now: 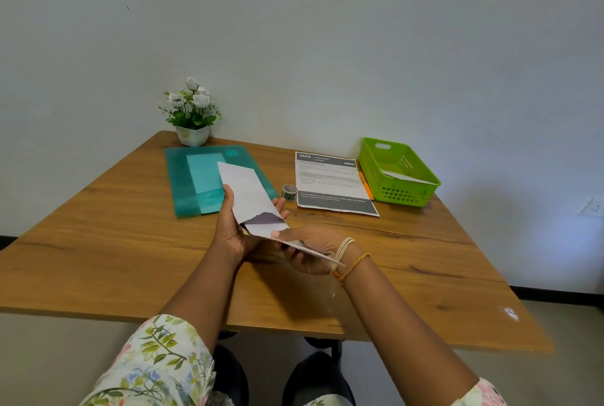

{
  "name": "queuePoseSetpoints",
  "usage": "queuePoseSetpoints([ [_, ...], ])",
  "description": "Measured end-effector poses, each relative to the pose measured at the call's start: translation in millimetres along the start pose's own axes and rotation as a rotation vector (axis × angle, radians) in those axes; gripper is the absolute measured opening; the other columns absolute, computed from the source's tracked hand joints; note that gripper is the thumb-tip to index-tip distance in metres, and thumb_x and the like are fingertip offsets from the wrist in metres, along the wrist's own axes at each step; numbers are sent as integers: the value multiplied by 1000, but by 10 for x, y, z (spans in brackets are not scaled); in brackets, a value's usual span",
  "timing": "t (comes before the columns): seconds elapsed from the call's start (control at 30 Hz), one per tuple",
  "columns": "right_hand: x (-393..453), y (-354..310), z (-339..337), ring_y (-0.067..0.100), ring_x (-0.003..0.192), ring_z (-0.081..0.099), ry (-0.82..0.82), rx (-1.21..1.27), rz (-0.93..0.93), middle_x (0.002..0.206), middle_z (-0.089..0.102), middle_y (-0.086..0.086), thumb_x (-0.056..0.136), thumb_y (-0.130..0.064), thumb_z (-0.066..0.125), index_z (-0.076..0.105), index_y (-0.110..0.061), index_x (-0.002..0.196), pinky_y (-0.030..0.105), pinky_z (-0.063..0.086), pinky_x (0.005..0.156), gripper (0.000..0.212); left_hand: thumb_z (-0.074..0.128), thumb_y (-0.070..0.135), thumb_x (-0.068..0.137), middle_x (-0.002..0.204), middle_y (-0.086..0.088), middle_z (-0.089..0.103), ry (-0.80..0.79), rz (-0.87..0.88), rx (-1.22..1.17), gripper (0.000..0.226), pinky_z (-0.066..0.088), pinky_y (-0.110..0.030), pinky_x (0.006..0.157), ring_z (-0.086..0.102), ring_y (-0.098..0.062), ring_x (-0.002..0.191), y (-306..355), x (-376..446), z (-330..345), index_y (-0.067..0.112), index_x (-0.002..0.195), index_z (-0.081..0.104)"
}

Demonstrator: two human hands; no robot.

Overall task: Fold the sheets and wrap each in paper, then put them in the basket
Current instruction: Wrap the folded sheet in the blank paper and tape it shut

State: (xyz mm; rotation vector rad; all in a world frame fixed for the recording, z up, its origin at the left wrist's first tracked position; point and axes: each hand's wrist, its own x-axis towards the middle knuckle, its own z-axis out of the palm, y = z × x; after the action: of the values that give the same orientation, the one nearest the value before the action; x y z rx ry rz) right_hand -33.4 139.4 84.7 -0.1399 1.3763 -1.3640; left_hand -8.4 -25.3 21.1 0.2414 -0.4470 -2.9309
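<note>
I hold a long white paper wrap [246,191] tilted above the middle of the wooden table [130,242]. A folded sheet shows as a dark patch [265,218] in its torn lower opening. My left hand [233,226] grips the wrap from underneath, thumb on its left edge. My right hand [310,250] pinches the wrap's near lower edge. The green basket [397,173] stands at the back right and holds one white wrapped piece [405,176].
A teal folder [183,183] with papers inside lies at the back left, behind it a white pot of flowers [192,111]. A small tape roll [289,191], a printed sheet [330,181] and an orange pen [364,185] lie between folder and basket.
</note>
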Motion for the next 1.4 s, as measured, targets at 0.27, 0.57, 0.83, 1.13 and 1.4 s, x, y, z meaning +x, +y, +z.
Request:
queuePoseSetpoints([
  [0.27,37,90,68,27,92,68,-14,108,25,103,69,15,93,-19,60,49,-5,120,41,55,80,33,55,75,76,135,-20,53,30,0,39,91,57,-50,81,62,-34,107,7,-52,45,10,139,42],
  [0.57,-39,146,61,19,66,67,113,144,-42,88,66,15,90,-4,62,54,4,106,26,57,52,20,59,72,77,125,-23,59,67,22,36,83,56,-52,84,63,-36,107,5,0,5,10,132,48],
  [0.83,63,97,289,27,77,67,115,500,-185,97,64,16,93,5,52,52,1,125,44,56,74,32,57,70,80,117,-23,62,58,60,49,76,56,-54,80,66,-38,99,9,-8,-8,11,128,51],
  [1.13,63,91,391,24,67,72,213,413,-203,106,64,20,92,10,48,47,6,131,26,57,49,39,57,69,81,111,-24,66,1,4,97,80,52,-56,90,65,-36,101,-7,10,-40,7,132,48],
  [1.4,90,241,459,31,87,65,153,631,-262,102,62,24,91,13,47,48,8,131,35,61,62,40,59,69,80,113,-27,64,4,-1,89,78,54,-57,84,66,-40,100,6,60,-82,9,129,50],
])
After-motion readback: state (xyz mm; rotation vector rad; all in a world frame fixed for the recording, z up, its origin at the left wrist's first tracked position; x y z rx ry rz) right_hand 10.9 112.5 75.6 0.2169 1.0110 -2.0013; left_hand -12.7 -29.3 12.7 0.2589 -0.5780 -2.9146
